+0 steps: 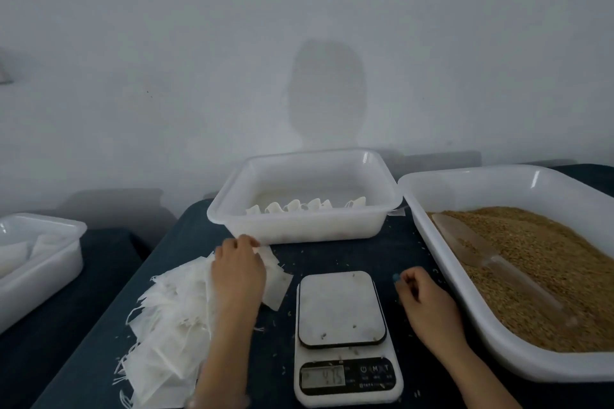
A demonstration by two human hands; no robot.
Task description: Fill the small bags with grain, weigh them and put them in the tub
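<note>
Left hand (pixel 237 271) is pinching the top bag (pixel 270 257) of a pile (pixel 166 319) on the bench (pixel 332 256). Likely thin, floppy, light: best lifted by an edge. Right hand (pixel 428 302) is resting curled beside the scale (pixel 342 305), grip unclear.

Scale (pixel 344 325) lies between bags (pixel 169 315) and grain (pixel 545 276).

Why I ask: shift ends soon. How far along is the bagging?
Done: a row of bags stands in the tub. In hand: the left hand grips an empty bag off the pile; the scale holds no bag, the scoop lies in the grain. Left: filling, weighing and storing the pile.
</note>
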